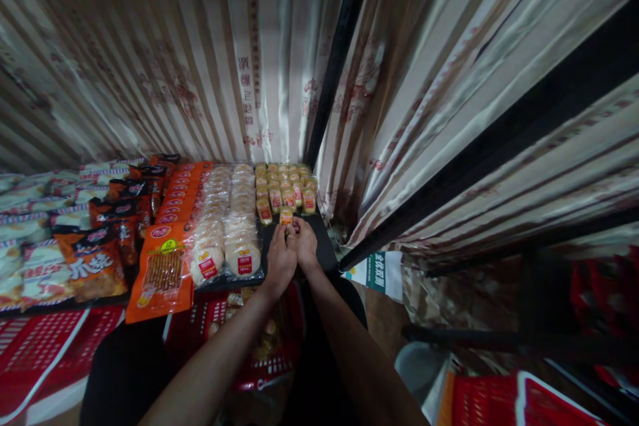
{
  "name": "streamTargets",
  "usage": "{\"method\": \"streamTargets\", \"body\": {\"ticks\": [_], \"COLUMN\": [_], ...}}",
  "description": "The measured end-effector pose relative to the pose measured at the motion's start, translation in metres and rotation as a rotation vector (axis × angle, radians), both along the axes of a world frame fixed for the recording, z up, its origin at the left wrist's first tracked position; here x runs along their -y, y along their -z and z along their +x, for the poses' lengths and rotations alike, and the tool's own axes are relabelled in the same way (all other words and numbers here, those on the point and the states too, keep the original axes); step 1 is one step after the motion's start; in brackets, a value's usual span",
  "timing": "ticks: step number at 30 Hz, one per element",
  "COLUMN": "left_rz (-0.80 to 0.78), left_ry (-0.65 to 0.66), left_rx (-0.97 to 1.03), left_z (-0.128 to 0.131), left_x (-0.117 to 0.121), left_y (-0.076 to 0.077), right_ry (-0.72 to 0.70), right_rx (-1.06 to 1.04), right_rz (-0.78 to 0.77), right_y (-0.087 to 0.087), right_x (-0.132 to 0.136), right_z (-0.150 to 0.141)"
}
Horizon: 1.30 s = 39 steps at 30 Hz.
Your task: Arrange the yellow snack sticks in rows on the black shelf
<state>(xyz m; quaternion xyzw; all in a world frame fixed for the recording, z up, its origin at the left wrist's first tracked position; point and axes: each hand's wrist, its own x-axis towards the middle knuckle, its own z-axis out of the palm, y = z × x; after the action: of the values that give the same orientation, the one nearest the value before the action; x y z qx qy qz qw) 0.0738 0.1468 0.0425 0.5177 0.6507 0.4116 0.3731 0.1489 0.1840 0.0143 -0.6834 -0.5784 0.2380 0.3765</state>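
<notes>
Both my hands meet over the right end of a black shelf [324, 239]. A small yellow wrapped snack [286, 215] with a red label stands upright at their fingertips. My left hand [282, 254] has its fingers closed against the lower part of the snack. Against its right side, the fingers of my right hand [305, 243] are bent and closed too. Just behind are rows of the same yellow snacks [289, 186]. Left of my hands lie two rows of clear-wrapped round rice crackers [244, 246] with red labels.
Orange snack bags [164, 266], dark-and-orange bags [97, 263] and white bags [44, 273] fill the shelf leftward. Below my arms sits a red basket [194, 323] with more packets. A black post [342, 53] and pleated curtains [214, 60] stand behind; another red basket [484, 399] is lower right.
</notes>
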Motion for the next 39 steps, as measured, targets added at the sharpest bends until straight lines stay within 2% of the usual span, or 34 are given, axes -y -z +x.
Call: {"method": "streamTargets", "body": {"ticks": [6,10,18,26,32,39], "left_rz": [-0.002,0.054,-0.005,0.006,0.095,0.057], "left_ry": [-0.046,-0.109,-0.196,-0.160,-0.169,-0.149], "left_rx": [-0.097,-0.126,-0.138,-0.128,-0.075,-0.100], "left_z": [-0.002,0.001,0.009,0.004,0.000,-0.003], "left_x": [-0.009,-0.018,-0.037,-0.046,-0.046,-0.045], "left_y": [-0.010,-0.008,-0.006,0.000,0.012,0.017], "right_ry": [0.012,-0.004,-0.037,-0.064,-0.039,-0.030], "right_rx": [-0.008,-0.013,0.026,0.033,0.038,0.114], "right_rz": [-0.003,0.001,-0.022,-0.026,0.038,0.058], "right_y": [-0.001,-0.002,-0.002,-0.007,-0.005,-0.006], "right_x": [-0.016,-0.024,-0.034,-0.036,-0.039,-0.042], "right_z": [-0.004,-0.004,-0.004,-0.007,-0.007,-0.008]}}
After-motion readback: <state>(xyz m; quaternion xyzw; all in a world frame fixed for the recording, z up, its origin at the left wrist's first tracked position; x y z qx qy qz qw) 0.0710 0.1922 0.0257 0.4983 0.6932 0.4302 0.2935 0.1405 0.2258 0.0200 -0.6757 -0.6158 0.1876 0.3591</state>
